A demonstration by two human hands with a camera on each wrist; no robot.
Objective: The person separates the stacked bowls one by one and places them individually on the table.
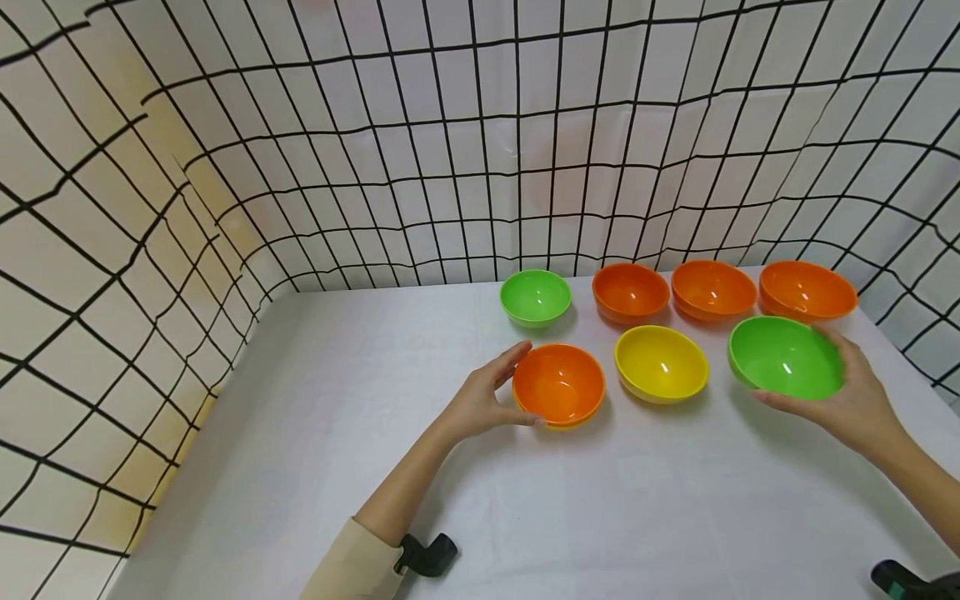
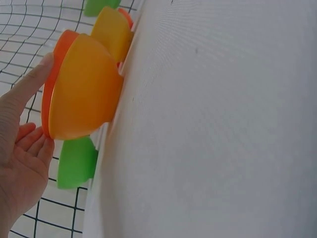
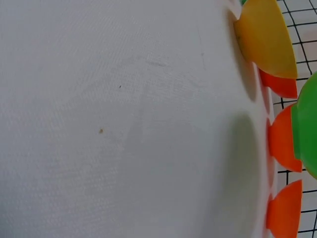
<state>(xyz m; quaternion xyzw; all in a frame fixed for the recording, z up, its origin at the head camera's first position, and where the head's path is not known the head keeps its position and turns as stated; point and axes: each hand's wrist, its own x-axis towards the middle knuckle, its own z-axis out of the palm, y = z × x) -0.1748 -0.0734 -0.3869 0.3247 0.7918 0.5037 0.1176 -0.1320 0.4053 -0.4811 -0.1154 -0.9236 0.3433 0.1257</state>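
My left hand [image 1: 487, 396] grips an orange bowl [image 1: 558, 383] from its left side, thumb at the near rim and fingers at the far rim. This bowl sits nested inside a yellow bowl [image 2: 86, 91], which stands on the table. My right hand [image 1: 862, 400] holds a large green bowl [image 1: 783, 358] by its right side, thumb at the near edge. In the right wrist view the green bowl [image 3: 308, 129] hangs above the table, with a shadow below it. Between the hands stands another yellow bowl [image 1: 660, 364].
Along the back stand a small green bowl [image 1: 535, 297] and three orange bowls, the left one [image 1: 630, 293], the middle one [image 1: 712, 290] and the right one [image 1: 806, 290]. A white cloth [image 1: 300, 400] covers the table. Black-gridded white sheeting [image 1: 450, 142] rises behind and to the left.
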